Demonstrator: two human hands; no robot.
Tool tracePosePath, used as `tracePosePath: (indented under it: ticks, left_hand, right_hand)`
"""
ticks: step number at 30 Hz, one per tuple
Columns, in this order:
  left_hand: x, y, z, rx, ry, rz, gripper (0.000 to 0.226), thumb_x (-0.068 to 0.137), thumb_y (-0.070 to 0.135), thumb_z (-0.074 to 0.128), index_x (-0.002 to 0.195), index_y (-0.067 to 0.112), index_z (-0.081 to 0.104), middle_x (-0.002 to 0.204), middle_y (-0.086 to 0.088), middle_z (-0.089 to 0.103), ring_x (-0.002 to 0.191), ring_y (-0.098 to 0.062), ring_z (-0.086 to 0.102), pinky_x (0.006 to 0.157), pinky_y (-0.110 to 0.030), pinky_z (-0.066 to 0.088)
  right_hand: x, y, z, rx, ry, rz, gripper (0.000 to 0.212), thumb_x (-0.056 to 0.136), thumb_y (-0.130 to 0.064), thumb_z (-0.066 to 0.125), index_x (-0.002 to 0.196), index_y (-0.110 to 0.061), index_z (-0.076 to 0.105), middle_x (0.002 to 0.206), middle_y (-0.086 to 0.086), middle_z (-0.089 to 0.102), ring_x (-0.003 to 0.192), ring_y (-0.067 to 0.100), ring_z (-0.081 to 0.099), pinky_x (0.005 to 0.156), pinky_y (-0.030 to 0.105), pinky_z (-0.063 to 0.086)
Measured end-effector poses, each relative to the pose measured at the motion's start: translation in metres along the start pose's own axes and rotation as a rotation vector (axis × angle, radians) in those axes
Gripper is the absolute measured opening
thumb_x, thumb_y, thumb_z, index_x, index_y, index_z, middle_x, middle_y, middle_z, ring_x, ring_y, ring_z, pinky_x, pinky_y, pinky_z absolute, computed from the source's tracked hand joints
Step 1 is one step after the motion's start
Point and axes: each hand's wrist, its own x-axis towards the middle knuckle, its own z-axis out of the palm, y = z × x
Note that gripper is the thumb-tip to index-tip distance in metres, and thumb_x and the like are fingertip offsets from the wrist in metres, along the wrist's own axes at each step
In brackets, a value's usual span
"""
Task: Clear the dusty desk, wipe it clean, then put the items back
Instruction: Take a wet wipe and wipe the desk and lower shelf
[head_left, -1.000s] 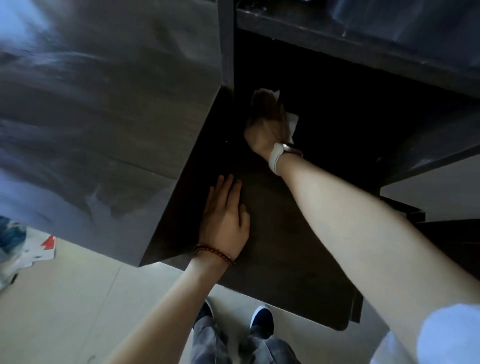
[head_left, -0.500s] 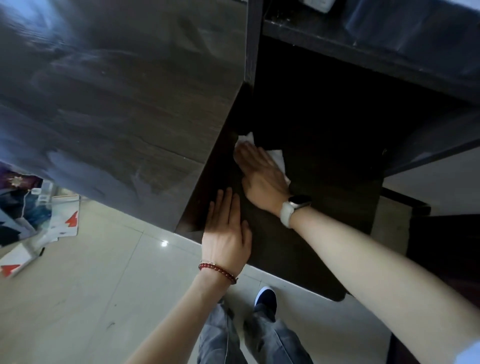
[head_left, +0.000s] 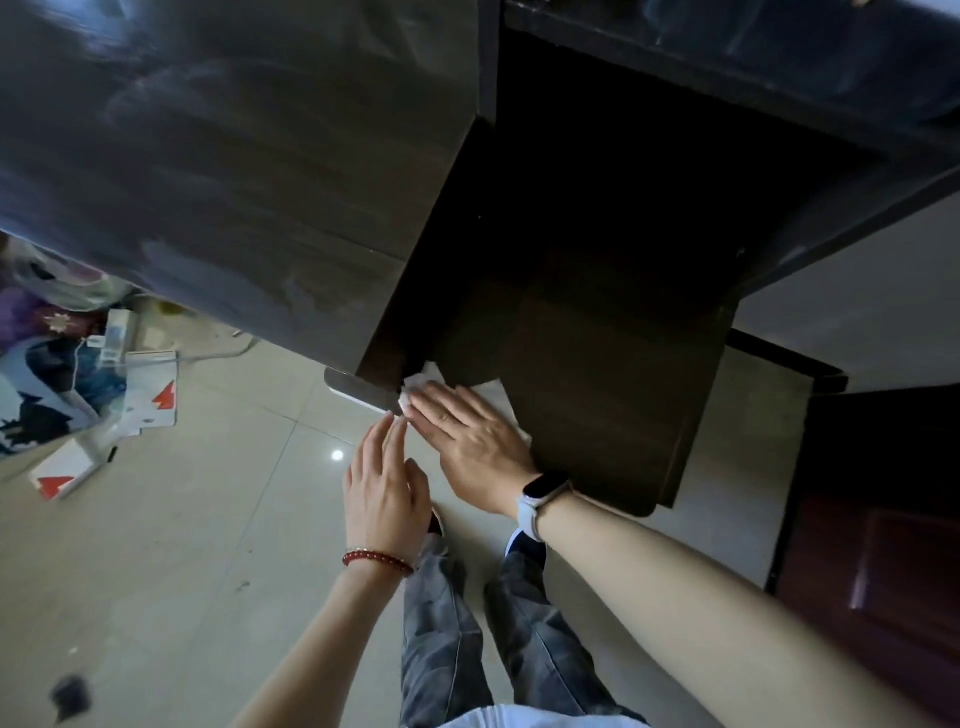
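**Wiping the front edge of the lower shelf**

Pressing flat, the right hand (head_left: 470, 447) lies on a white paper towel (head_left: 496, 397) at the near left corner of the dark pull-out shelf (head_left: 613, 374) of the desk (head_left: 218, 171). Its fingers are straight and close together, pointing toward the corner where the shelf meets the desk's side panel; a crumpled end of the towel shows just past the fingertips. A white-strapped smartwatch (head_left: 540, 499) sits on that wrist.

Just beside it, the left hand (head_left: 384, 483) is held past the shelf's front edge, above the tiled floor (head_left: 208, 519). Its fingers are straight and together, tips just beside the towel's corner; whether they touch it I cannot tell. A red bead bracelet (head_left: 376, 560) circles that wrist.

The desk's top is dark, with pale streaks across it. On the floor to the left lies a heap of items (head_left: 67, 374), among them white cards with red marks and printed bags. Grey-trousered legs (head_left: 457, 634) stand below the hands.
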Motion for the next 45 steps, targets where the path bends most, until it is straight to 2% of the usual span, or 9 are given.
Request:
tracePosePath:
  ticks: [5,10,14,22,27,32,35,39,45]
  left_hand:
    - [0.002,0.019,0.001,0.051,0.000,0.091,0.040,0.082,0.002,0.048,0.122,-0.003,0.051,0.127,-0.026,0.052,0.118,-0.045,0.048,0.096,-0.056,0.041]
    - [0.001,0.045,0.021,0.172,-0.139,0.233,0.045,0.083,0.008,0.051,0.127,0.002,0.048,0.137,-0.021,0.045,0.130,-0.040,0.037,0.103,-0.055,0.033]
    - [0.008,0.057,0.036,0.213,-0.188,0.271,0.047,0.086,0.017,0.046,0.131,0.006,0.044,0.143,-0.018,0.039,0.135,-0.036,0.030,0.110,-0.052,0.024]
    - [0.018,0.049,0.044,0.314,-0.256,0.296,0.054,0.092,0.030,0.040,0.143,0.018,0.023,0.153,-0.007,0.020,0.142,-0.027,0.011,0.115,-0.042,0.007]
    - [0.017,0.046,0.045,0.368,-0.315,0.294,0.061,0.093,0.038,0.034,0.145,0.021,0.007,0.156,-0.005,0.006,0.143,-0.024,0.000,0.115,-0.039,-0.001]
    - [0.020,0.057,0.032,0.412,-0.409,0.306,0.065,0.091,0.043,0.037,0.145,0.019,0.007,0.156,-0.007,0.003,0.142,-0.026,0.001,0.116,-0.042,0.007]
    - [0.014,0.063,0.014,0.367,-0.460,0.332,0.061,0.092,0.038,0.042,0.143,0.018,0.015,0.155,-0.008,0.007,0.142,-0.029,0.003,0.116,-0.044,0.012]
    - [-0.021,0.069,-0.021,0.248,-0.521,0.426,0.051,0.092,0.031,0.044,0.138,0.015,0.030,0.152,-0.008,0.018,0.140,-0.028,0.013,0.113,-0.044,0.019]
    - [-0.124,0.067,-0.055,0.100,-0.729,0.614,0.039,0.089,0.015,0.049,0.127,0.008,0.046,0.138,-0.014,0.040,0.126,-0.031,0.039,0.106,-0.039,0.032]
  right_hand:
    - [-0.064,0.009,0.008,-0.108,0.029,0.155,0.062,0.085,-0.011,0.032,0.145,-0.017,0.015,0.154,0.000,0.014,0.143,0.019,0.009,0.115,0.043,0.001]
    - [-0.132,0.036,0.001,0.102,0.244,0.616,0.056,0.089,-0.016,0.032,0.143,-0.014,0.022,0.152,0.001,0.015,0.142,0.024,0.013,0.117,0.039,-0.003]
    - [-0.128,0.046,-0.002,0.121,0.290,0.673,0.059,0.089,-0.009,0.045,0.143,-0.012,0.022,0.152,0.004,0.015,0.142,0.024,0.008,0.116,0.044,0.002]
    - [-0.093,0.127,-0.047,0.172,0.342,0.900,0.057,0.094,-0.009,0.033,0.145,-0.009,0.009,0.157,0.010,0.001,0.144,0.025,-0.005,0.117,0.045,0.001]
    - [-0.128,0.056,-0.009,0.256,0.426,0.851,0.067,0.083,0.011,0.037,0.144,-0.010,0.019,0.155,0.010,0.008,0.144,0.027,0.000,0.118,0.044,0.013]
    - [-0.169,0.008,0.001,0.389,0.384,0.821,0.089,0.069,0.026,0.029,0.144,-0.022,0.021,0.154,-0.008,0.000,0.143,0.010,-0.006,0.101,0.022,0.037]
    - [-0.177,-0.017,-0.010,0.449,0.461,0.907,0.074,0.077,0.023,0.030,0.138,-0.017,0.033,0.152,0.000,0.023,0.143,0.012,0.013,0.103,0.022,0.034]
    - [-0.195,-0.081,-0.027,0.520,0.808,1.202,0.043,0.087,0.010,0.040,0.126,-0.006,0.045,0.135,0.013,0.038,0.119,0.026,0.051,0.102,0.030,0.041]
    - [-0.267,-0.201,-0.020,0.567,1.155,1.569,0.011,0.086,0.004,0.052,0.090,0.002,0.062,0.099,0.017,0.053,0.083,0.019,0.052,0.081,0.029,0.046]
